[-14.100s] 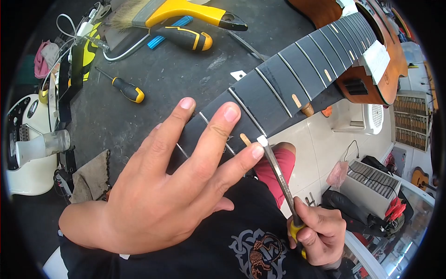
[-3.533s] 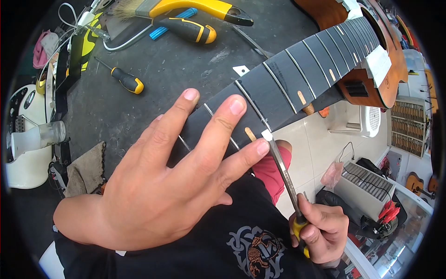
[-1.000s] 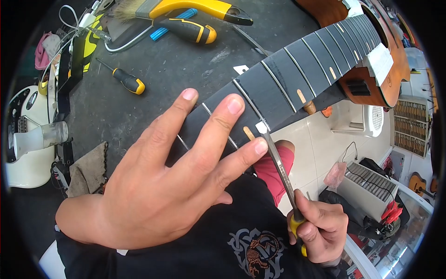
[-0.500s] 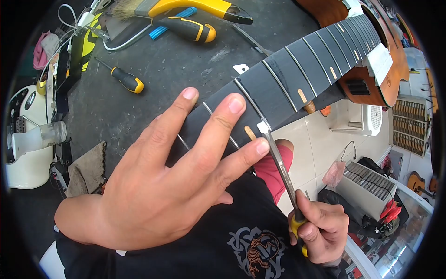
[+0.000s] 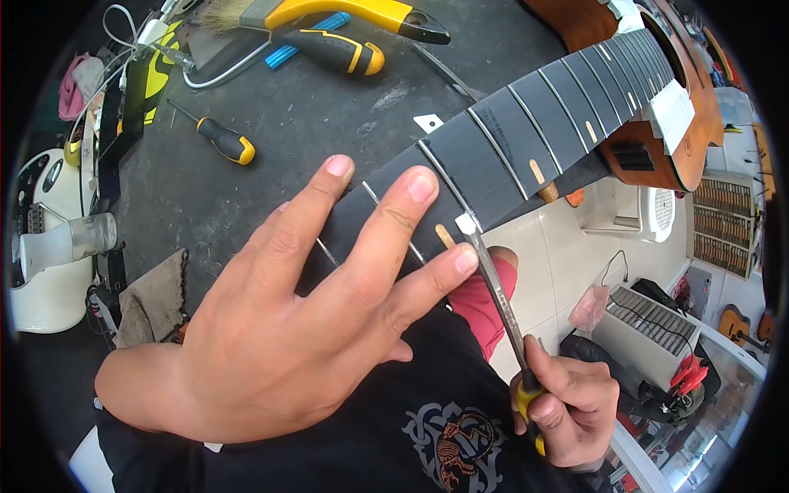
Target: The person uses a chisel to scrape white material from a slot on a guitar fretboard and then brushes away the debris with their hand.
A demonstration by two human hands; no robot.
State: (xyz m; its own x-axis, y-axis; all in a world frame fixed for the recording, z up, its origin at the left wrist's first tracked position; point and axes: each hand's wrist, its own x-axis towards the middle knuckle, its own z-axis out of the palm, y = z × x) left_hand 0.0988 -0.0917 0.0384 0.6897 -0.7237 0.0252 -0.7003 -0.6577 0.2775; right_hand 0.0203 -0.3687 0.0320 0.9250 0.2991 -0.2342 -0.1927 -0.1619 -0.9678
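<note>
My left hand (image 5: pixel 304 296) lies over the nut end of a guitar's dark fretboard (image 5: pixel 501 135), fingers spread, fingertips pressing on the wood and near the frets. In my right hand (image 5: pixel 571 411), a slim steel file (image 5: pixel 503 296) with a yellow-and-black handle is gripped between thumb and fingers. Its bright, flat tip touches the fretboard's near edge at the end of a fret, just beyond my left index fingertip. The orange-brown guitar body (image 5: pixel 649 156) is at upper right, with white tape beside the fretboard. My palm hides the headstock end.
On the dark workbench (image 5: pixel 271 197) lie a yellow-handled brush (image 5: pixel 345 15), a thick black-and-yellow handle (image 5: pixel 333 51), a small screwdriver (image 5: pixel 218 140) and a blue stick (image 5: pixel 283 53). A brown cloth (image 5: pixel 156 300) is at left. Below right, a white stool (image 5: pixel 649 214) stands on the tiled floor.
Both hands and the file hold almost the same position; the whole scene shifts only slightly in view.
</note>
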